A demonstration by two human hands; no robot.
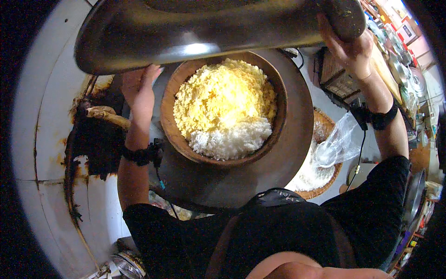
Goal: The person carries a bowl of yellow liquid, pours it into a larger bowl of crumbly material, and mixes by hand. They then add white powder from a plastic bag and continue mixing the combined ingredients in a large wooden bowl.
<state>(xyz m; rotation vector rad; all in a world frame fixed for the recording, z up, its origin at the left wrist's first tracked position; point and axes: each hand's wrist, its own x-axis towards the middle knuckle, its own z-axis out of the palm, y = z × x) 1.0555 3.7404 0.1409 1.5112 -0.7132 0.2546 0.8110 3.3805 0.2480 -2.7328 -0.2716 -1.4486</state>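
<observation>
My left hand (pixel 141 83) and my right hand (pixel 353 52) hold a large dark metal pan or lid (pixel 223 35) by its two ends, tilted above the far edge of a wooden bowl (pixel 278 129). Some fingers are hidden behind or under the metal. The bowl holds a heap of yellow crumbly grain (pixel 223 94), with white cooked rice (pixel 231 139) along its near side. Beneath the bowl is a broad, dark round surface (pixel 216 185). Both wrists wear black straps with cables.
At the right, a woven basket (pixel 336 176) holds white grains or flour, with a clear plastic bag (pixel 339 143) over it. A slatted wooden box (pixel 339 82) stands beyond. Shelves with pot lids (pixel 418 82) line the far right. The tiled wall (pixel 52 132) at left is blackened.
</observation>
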